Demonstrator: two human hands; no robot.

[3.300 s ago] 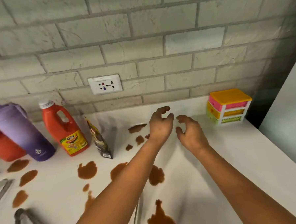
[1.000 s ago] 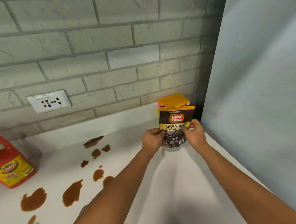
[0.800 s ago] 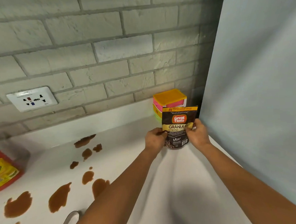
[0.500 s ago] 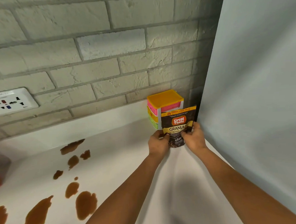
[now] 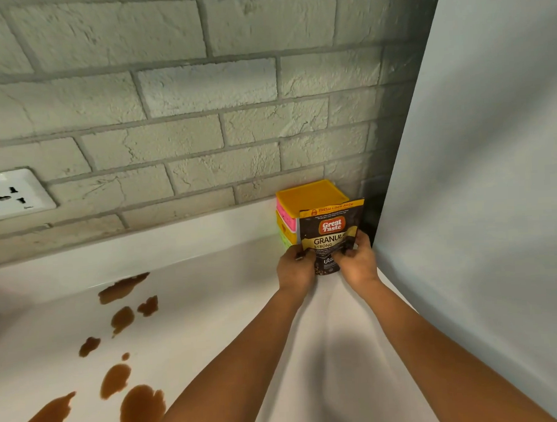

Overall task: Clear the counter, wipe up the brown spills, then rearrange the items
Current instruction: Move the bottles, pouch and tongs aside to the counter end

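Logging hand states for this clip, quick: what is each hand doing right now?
Left hand: closed, pinching the coffee pouch at its lower left edge.
Right hand: closed, pinching the same pouch's lower right edge.

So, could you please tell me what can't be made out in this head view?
- Stacked drawers: front hidden by the coffee pouch.
- Pouch base: covered by the left hand and right hand; whether it touches the counter is unclear.
- Wall socket: cut by the left edge.
- Brown spills: cut by the bottom edge.

Corner tight — drawer box (image 5: 308, 194), side panel (image 5: 480, 200).
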